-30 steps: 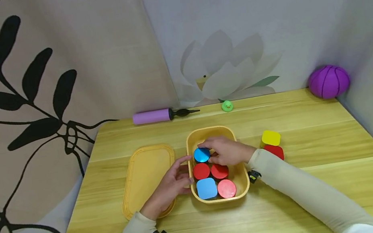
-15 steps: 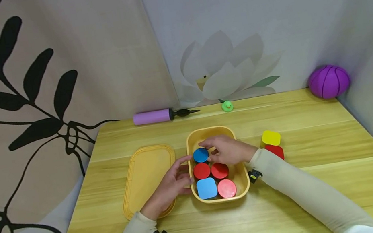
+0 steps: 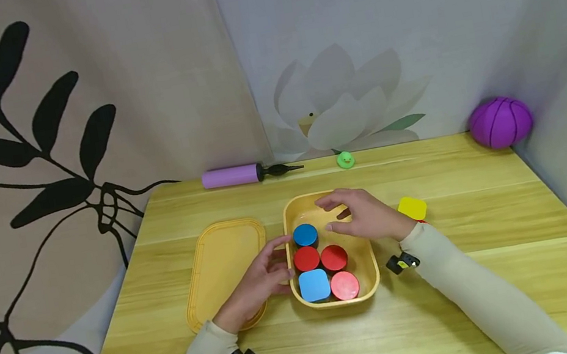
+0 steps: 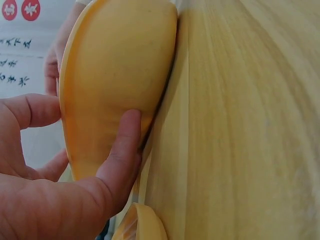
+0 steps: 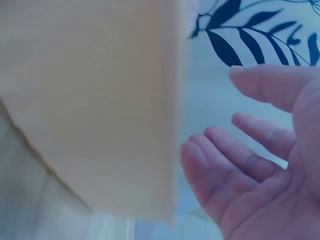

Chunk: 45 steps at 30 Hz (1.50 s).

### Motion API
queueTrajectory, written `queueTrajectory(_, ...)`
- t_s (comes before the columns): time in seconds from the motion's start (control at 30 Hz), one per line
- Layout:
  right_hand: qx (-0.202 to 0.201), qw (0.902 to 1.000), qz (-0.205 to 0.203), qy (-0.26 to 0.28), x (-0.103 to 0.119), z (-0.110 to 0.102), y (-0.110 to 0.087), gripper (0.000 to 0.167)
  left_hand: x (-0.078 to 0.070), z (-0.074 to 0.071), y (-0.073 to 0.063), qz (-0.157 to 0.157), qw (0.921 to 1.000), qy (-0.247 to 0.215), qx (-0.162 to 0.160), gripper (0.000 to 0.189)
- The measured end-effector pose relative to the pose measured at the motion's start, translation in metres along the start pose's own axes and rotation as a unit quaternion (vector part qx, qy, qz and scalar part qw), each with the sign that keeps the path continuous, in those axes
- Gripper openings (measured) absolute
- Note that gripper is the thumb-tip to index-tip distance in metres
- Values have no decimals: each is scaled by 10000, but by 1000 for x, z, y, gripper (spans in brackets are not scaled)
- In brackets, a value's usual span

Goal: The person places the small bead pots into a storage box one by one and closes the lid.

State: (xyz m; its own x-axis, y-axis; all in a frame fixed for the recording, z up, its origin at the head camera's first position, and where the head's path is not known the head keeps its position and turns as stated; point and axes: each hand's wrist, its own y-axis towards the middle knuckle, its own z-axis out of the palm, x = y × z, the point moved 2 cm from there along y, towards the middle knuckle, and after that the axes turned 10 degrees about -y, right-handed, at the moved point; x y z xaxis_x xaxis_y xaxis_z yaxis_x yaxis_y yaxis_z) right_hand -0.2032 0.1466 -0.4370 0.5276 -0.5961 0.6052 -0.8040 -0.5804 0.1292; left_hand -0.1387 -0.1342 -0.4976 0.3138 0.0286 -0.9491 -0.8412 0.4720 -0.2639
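Observation:
A yellow plastic box stands on the table with several blocks inside. A dark blue round block sits at the upper left, above two red round blocks. Nearest the front are a light blue square block and a pinkish-red round block. My left hand rests its fingers against the box's left wall, as the left wrist view also shows. My right hand hovers over the box's upper right, fingers spread and holding nothing; the right wrist view shows the gap between thumb and fingers.
Left of the box lies its yellow lid. A yellow block stands to the right, with a red one mostly hidden behind my right forearm. Along the back edge are a purple pump, a small green toy and a purple ball.
My right hand has let go of the dark blue block and moved up and right, away from it. The block stays in the box's upper left. My left hand has not moved.

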Motion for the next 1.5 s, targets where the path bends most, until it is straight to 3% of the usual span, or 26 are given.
queueTrajectory(0.27, -807, 9963, 270, 155, -25, -31, -23, 46, 1, 0, 0, 16, 10000, 56, -7, 71)
queueTrajectory(0.6, -1172, 9885, 949, 78, -68, -60, -62, 44, 0, 0, 0, -15, 10000, 64, -69, 71)
queueTrajectory(0.87, -1097, 9831, 1463, -22, -104, -62, -99, 47, 0, 1, 0, -41, 10000, 45, -66, 71)
queueTrajectory(1.1, -1069, 9807, 1633, 78, -122, -60, -124, 47, 0, 1, -1, -32, 9999, -3, -96, 72)
queueTrajectory(1.5, -205, 9880, 1489, 368, -137, -47, -135, 63, -1, 1, -2, -32, 10000, -35, -83, 71)
